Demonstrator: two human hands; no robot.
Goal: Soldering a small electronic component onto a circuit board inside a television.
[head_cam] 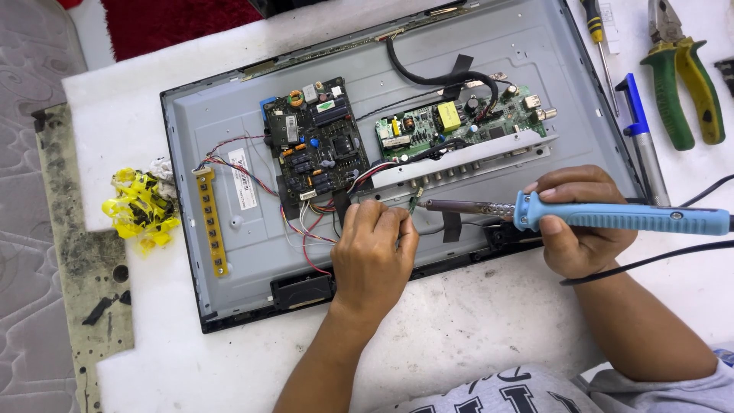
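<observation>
White table (474, 329) carries an opened TV back (222, 252). Left hand (372, 248), fingers pinched, steadies a small part at the iron's tip. Right hand (577, 222) grips the soldering iron (612, 216) by its blue handle: light, stiff, barrel likely hot.

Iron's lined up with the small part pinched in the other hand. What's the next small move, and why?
Probably ease the soldering iron in the right hand a touch further left, so its tip meets the small part that the left hand pinches over the open panel back. The tip already points at the part and seems just short of it.
</observation>
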